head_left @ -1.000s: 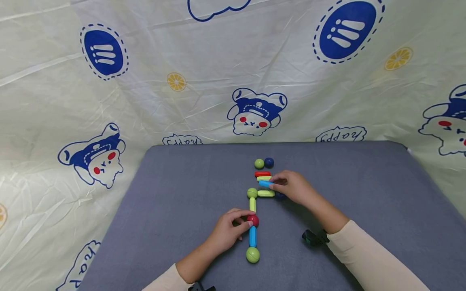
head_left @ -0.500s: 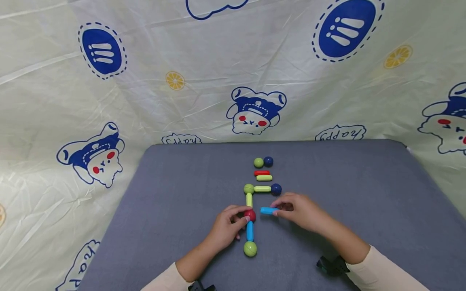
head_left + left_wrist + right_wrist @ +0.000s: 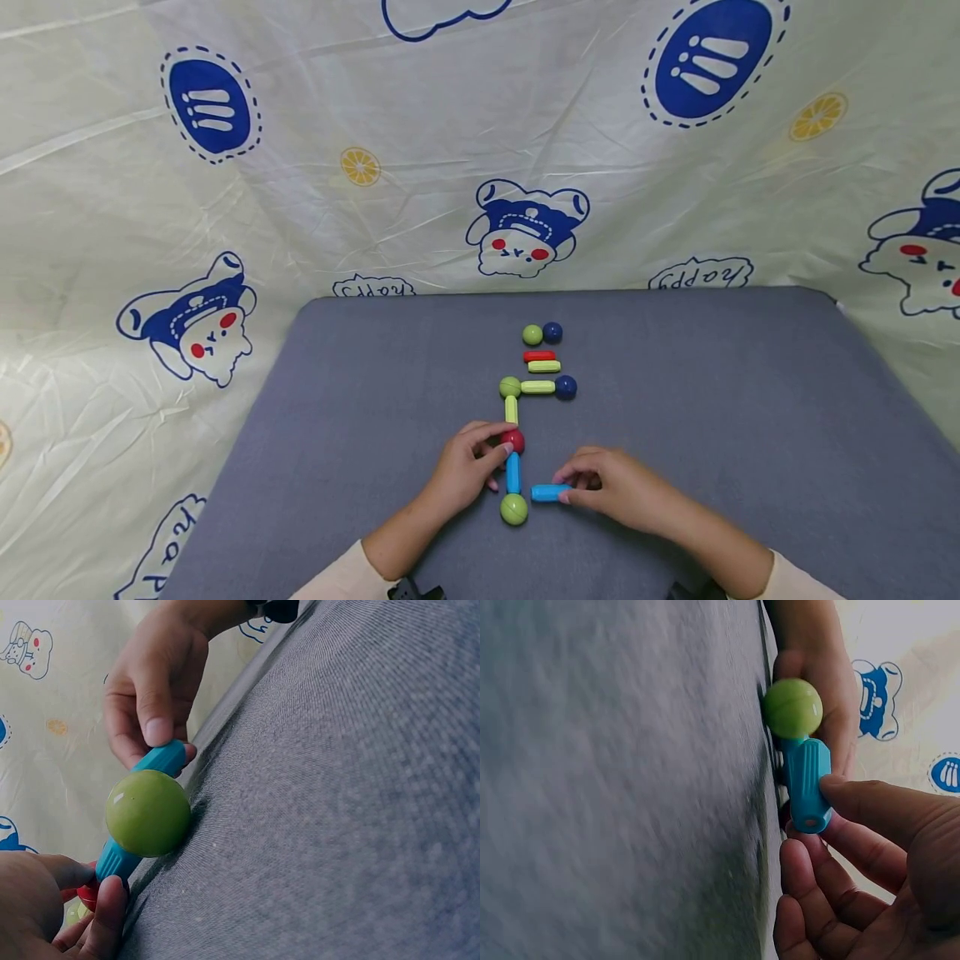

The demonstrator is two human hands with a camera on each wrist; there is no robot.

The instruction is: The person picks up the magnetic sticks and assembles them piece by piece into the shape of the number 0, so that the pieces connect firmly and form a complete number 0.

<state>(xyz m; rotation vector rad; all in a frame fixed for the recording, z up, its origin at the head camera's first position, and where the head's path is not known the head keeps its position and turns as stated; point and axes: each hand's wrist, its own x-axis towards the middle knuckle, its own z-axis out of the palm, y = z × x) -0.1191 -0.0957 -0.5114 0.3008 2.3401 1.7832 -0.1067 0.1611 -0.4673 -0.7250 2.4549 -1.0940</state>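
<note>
The right hand (image 3: 618, 487) pinches the loose blue rod (image 3: 550, 492) between thumb and fingers at its right end; the rod lies crosswise, its free end just beside the near green ball (image 3: 513, 509). The left hand (image 3: 467, 467) grips the red ball (image 3: 514, 440) between thumb and fingers; whether its fingertips also touch the joined blue rod (image 3: 513, 473) cannot be told from the left wrist view. The joined blue rod connects the red ball to the near green ball. From the red ball, the upright yellow-green rod (image 3: 512, 410) runs away from the person to the corner green ball (image 3: 510, 387); there the crosswise yellow-green rod (image 3: 537, 387) leads right to the end dark blue ball (image 3: 566, 387). Beyond, on the grey table (image 3: 375, 375), lie the spare yellow-green rod (image 3: 543, 367), the red rod (image 3: 539, 356), the spare green ball (image 3: 532, 335) and the spare dark blue ball (image 3: 552, 332).
</note>
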